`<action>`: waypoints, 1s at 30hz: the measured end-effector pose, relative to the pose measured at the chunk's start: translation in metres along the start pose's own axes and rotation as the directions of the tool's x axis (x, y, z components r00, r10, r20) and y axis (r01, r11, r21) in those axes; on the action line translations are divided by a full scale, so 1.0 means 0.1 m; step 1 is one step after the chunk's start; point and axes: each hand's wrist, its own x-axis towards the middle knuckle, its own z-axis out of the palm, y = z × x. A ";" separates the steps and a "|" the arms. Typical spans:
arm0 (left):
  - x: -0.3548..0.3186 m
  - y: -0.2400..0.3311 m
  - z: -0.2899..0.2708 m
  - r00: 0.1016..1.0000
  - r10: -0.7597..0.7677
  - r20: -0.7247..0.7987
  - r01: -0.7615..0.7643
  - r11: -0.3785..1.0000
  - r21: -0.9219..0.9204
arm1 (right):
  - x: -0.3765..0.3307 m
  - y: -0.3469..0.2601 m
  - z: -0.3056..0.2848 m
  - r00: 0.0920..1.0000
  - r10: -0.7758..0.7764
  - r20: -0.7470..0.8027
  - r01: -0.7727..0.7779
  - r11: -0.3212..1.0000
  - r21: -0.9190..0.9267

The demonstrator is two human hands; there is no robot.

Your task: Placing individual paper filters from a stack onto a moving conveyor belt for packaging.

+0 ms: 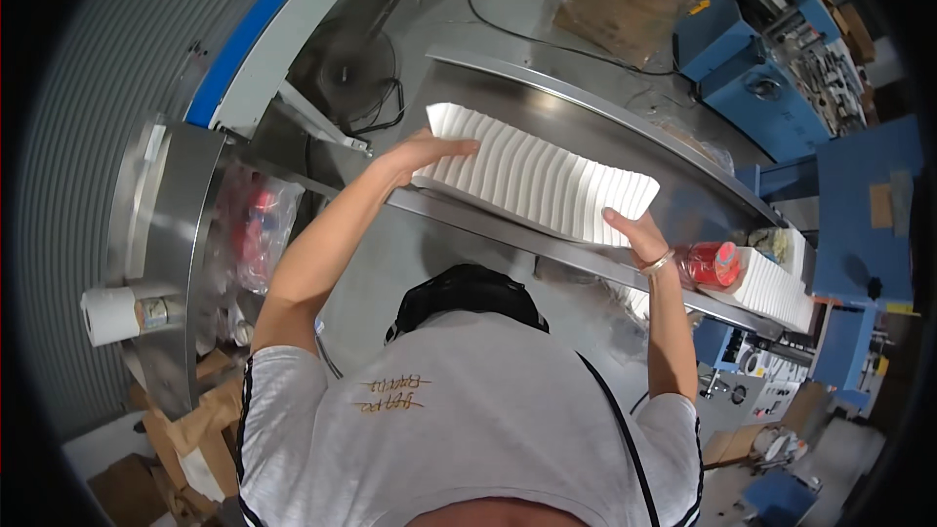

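Observation:
Between my hands is a long white ribbed stack (532, 174) of what looks like thin nested pieces, slightly curved along its length. My left hand (420, 154) is closed on its left end, the thumb lying over the ridges. At the right end my right hand (639, 236) grips it, with the thumb on top and the other fingers hidden beneath. Below and around the stack is a long shiny metal trough table (683, 203); whether the stack touches it, I cannot tell.
A clear-wrapped red cylinder (714, 264) and another white ribbed stack (771, 291) sit at the table's right end. To the left, a steel counter (181, 263) carries a white roll (107, 316). Blue machinery (756, 83) stands far right, near a large plastic-lined cardboard box (625, 5).

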 end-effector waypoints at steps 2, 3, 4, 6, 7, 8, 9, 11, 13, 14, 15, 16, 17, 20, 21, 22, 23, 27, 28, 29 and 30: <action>0.03 -0.15 -0.05 0.999 0.003 -0.054 -0.007 0.996 -0.085 | 0.03 -0.07 0.15 0.999 -0.032 0.022 0.030 0.996 0.086; 0.07 -0.33 -0.10 0.997 -0.022 -0.076 0.014 0.994 -0.107 | 0.05 -0.02 0.20 0.999 -0.035 -0.033 0.037 0.997 0.063; 0.01 -0.41 -0.14 0.992 -0.050 -0.115 0.033 0.989 -0.141 | 0.09 0.06 0.25 0.997 -0.044 -0.068 0.047 0.998 0.035; -0.08 -0.49 -0.07 0.988 0.085 -0.126 -0.109 0.975 -0.196 | -0.03 -0.10 0.33 0.971 0.164 -0.172 -0.166 0.986 0.005; -0.04 -0.51 -0.06 0.991 0.107 -0.077 -0.116 0.984 -0.134 | -0.03 -0.07 0.30 0.942 0.227 -0.245 -0.237 0.972 -0.009; 0.02 -0.53 -0.10 0.992 0.120 -0.035 -0.122 0.990 -0.072 | -0.15 -0.21 0.42 0.919 0.223 -0.325 -0.237 0.972 -0.002; 0.04 -0.50 -0.19 0.992 0.128 0.018 -0.128 0.992 -0.003 | -0.08 -0.04 0.30 0.982 0.031 -0.184 -0.023 0.999 0.047; 0.05 -0.41 -0.15 0.988 0.037 -0.152 -0.056 0.991 -0.121 | 0.02 -0.07 0.23 0.992 -0.053 -0.117 0.057 0.998 0.034; -0.16 -0.60 -0.25 0.975 0.087 -0.206 -0.126 0.976 -0.180 | 0.08 -0.15 0.39 0.994 -0.106 -0.019 0.106 0.993 0.053; -0.48 -0.54 -0.32 0.959 0.179 -0.221 -0.237 0.932 -0.274 | 0.14 -0.20 0.49 0.991 -0.121 0.049 0.118 0.991 0.063; -0.69 -0.53 -0.38 0.927 0.278 -0.252 -0.357 0.859 -0.367 | 0.22 -0.30 0.56 0.982 -0.142 0.121 0.136 0.989 0.058; -0.71 -0.57 -0.51 0.903 0.289 -0.319 -0.395 0.851 -0.346 | 0.30 -0.52 0.74 0.981 -0.135 0.136 0.135 0.991 0.009; -0.73 -0.63 -0.68 0.885 0.292 -0.362 -0.425 0.823 -0.376 | 0.42 -0.71 0.91 0.974 -0.152 0.171 0.155 0.988 -0.004; -1.36 -0.65 -1.35 0.835 0.291 -0.468 -0.447 0.854 -0.266 | 0.65 -1.06 1.68 0.969 -0.181 0.169 0.186 0.982 -0.018; -1.49 -0.78 -1.57 0.833 0.266 -0.486 -0.423 0.872 -0.247 | 0.77 -1.17 1.95 0.957 -0.197 0.213 0.208 0.978 -0.030; -1.66 -0.87 -1.72 0.702 0.416 -0.578 -0.639 0.726 -0.254 | 0.89 -1.26 2.24 0.937 -0.203 0.285 0.217 0.976 -0.016; -1.71 -1.12 -2.01 0.705 0.307 -0.639 -0.559 0.795 -0.235 | 0.99 -1.35 2.59 0.915 -0.210 0.345 0.226 0.974 -0.006; -2.76 -1.61 -2.79 0.675 0.121 -0.728 -0.439 0.859 -0.264 | 1.37 -1.44 4.13 0.838 -0.175 0.517 0.193 0.981 0.019; -2.98 -1.85 -2.97 0.664 0.073 -0.744 -0.459 0.825 -0.329 | 1.41 -1.47 4.55 0.825 -0.095 0.558 0.139 0.990 -0.036; -3.18 -2.08 -3.10 0.655 0.018 -0.755 -0.479 0.783 -0.396 | 1.52 -1.43 4.96 0.815 -0.050 0.578 0.103 0.993 -0.058; -3.39 -2.32 -3.23 0.644 -0.052 -0.763 -0.475 0.755 -0.452 | 1.61 -1.41 5.38 0.746 0.017 0.666 0.075 0.991 -0.110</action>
